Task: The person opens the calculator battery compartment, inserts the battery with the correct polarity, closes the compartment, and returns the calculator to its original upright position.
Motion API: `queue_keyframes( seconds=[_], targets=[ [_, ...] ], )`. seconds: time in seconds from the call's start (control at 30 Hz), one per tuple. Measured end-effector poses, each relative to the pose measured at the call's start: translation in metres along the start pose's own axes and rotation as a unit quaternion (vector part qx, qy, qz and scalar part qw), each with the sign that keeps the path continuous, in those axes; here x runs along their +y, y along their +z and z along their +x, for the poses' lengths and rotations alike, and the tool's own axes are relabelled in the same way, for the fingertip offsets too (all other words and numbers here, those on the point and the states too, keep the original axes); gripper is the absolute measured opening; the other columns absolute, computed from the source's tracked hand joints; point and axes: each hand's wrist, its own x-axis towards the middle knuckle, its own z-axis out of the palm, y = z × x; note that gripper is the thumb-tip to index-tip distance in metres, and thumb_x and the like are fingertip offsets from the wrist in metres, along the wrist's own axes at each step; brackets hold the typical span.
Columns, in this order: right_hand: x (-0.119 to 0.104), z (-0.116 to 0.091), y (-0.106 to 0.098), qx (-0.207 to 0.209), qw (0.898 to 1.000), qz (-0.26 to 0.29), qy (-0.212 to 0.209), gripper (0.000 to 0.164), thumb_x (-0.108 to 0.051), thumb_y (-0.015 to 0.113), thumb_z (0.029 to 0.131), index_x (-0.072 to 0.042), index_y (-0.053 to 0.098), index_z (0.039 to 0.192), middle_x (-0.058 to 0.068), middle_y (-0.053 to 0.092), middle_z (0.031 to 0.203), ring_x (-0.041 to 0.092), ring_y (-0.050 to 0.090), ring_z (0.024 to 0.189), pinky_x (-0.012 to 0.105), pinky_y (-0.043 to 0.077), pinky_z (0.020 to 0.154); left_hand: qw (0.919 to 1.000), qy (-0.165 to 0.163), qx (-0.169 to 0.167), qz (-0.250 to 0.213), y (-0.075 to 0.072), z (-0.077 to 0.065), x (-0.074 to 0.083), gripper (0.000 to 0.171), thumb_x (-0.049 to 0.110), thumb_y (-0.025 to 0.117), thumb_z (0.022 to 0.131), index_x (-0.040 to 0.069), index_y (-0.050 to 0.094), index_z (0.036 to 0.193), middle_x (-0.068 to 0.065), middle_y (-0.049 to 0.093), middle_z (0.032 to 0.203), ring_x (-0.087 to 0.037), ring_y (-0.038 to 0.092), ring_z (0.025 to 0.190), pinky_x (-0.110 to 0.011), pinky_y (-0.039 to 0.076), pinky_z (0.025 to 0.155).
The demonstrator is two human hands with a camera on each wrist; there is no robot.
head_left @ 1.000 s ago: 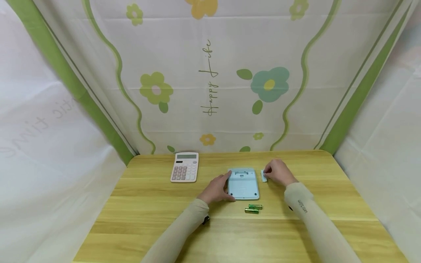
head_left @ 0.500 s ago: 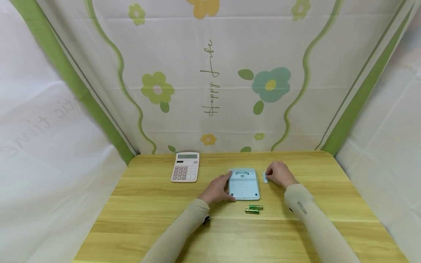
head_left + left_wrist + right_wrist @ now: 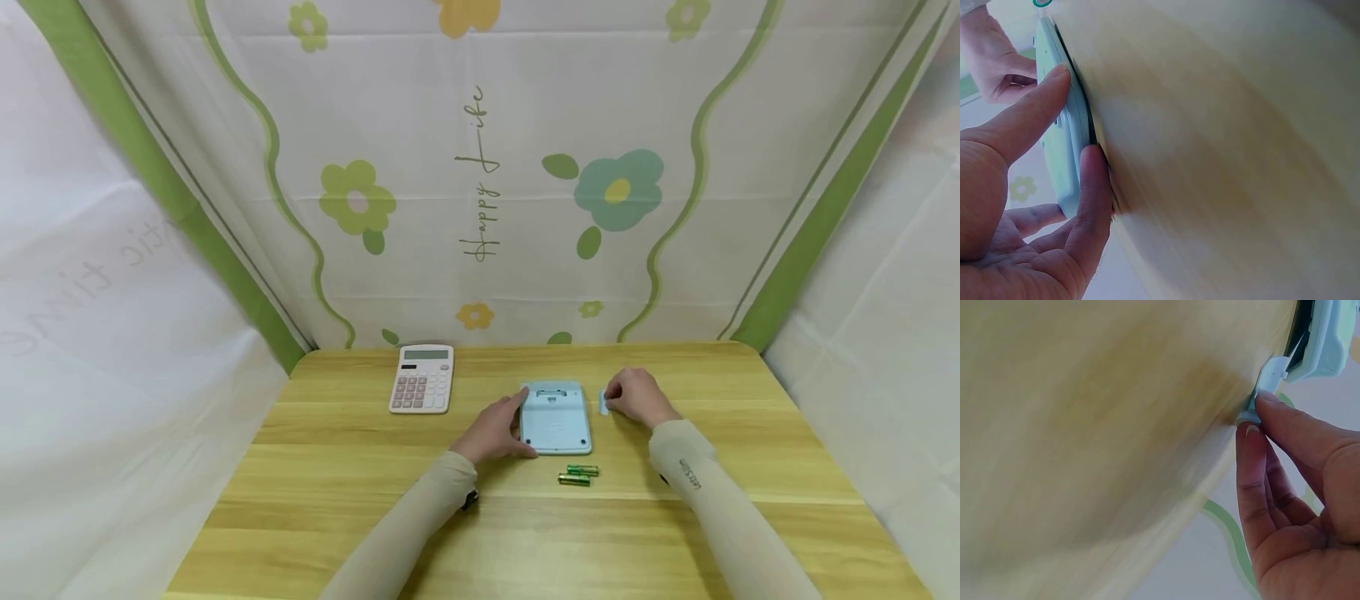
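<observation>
A light blue calculator (image 3: 557, 423) lies face down on the wooden table, its battery compartment (image 3: 551, 393) uncovered near the far edge. My left hand (image 3: 493, 430) holds it along the left side; in the left wrist view the thumb (image 3: 1035, 109) is on the near edge and the fingers lie along the side. To the calculator's right, my right hand (image 3: 636, 395) pinches the small light blue battery cover (image 3: 603, 403). The right wrist view shows this cover (image 3: 1269, 378) tilted between thumb and fingertips, close to the table. Two green batteries (image 3: 574, 480) lie side by side in front of the calculator.
A white and pink calculator (image 3: 422, 379) lies face up at the back left of the table (image 3: 337, 483). A flower-patterned curtain (image 3: 420, 275) hangs behind the table's far edge, and white cloth walls (image 3: 862, 333) stand at both sides.
The battery cover has tipped from lying flat to standing more on its edge in my right hand, shifting slightly right. My left hand and the blue calculator stay in place.
</observation>
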Motion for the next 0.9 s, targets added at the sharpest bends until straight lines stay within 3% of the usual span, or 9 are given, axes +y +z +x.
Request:
queue_keyframes(
  seconds=[0.4,0.63,0.77,0.9],
  targets=[
    [-0.002,-0.006,-0.004,0.009,1.000,0.007,-0.006,0.009,-0.001,0.078,0.087,-0.001,0.080,0.096,0.012,0.076,0.095,0.025,0.068,0.087,0.047,0.059,0.083,1.0000,-0.002,-0.001,-0.006,0.000,-0.001,0.000,0.114,0.037,0.093,0.077,0.016,0.024,0.166,-0.014,0.050,0.155,-0.023,0.054,0.133,-0.040,0.044,0.117],
    [-0.022,-0.018,-0.007,-0.008,0.999,0.027,-0.031,0.007,-0.001,0.078,0.087,-0.003,0.081,0.094,0.006,0.075,0.089,0.018,0.066,0.081,0.040,0.059,0.076,1.0000,-0.002,-0.001,-0.008,-0.002,-0.002,0.002,0.114,0.035,0.093,0.077,0.016,0.025,0.166,-0.015,0.051,0.153,-0.023,0.055,0.129,-0.040,0.046,0.115],
    [-0.038,-0.029,-0.007,-0.018,0.998,0.021,-0.062,0.007,-0.001,0.079,0.087,-0.003,0.081,0.093,0.004,0.076,0.088,0.014,0.065,0.079,0.036,0.059,0.074,1.0000,0.001,-0.001,-0.002,-0.001,-0.002,0.001,0.114,0.036,0.093,0.077,0.016,0.024,0.166,-0.014,0.051,0.154,-0.023,0.054,0.132,-0.040,0.045,0.116],
    [-0.051,-0.041,-0.005,-0.039,0.991,0.016,-0.123,0.005,-0.003,0.082,0.086,-0.006,0.082,0.090,-0.001,0.074,0.085,0.007,0.062,0.075,0.027,0.057,0.069,1.0000,0.003,-0.001,0.000,-0.001,-0.002,0.001,0.114,0.037,0.093,0.077,0.016,0.025,0.166,-0.015,0.051,0.154,-0.025,0.054,0.133,-0.041,0.045,0.116]
  ],
)
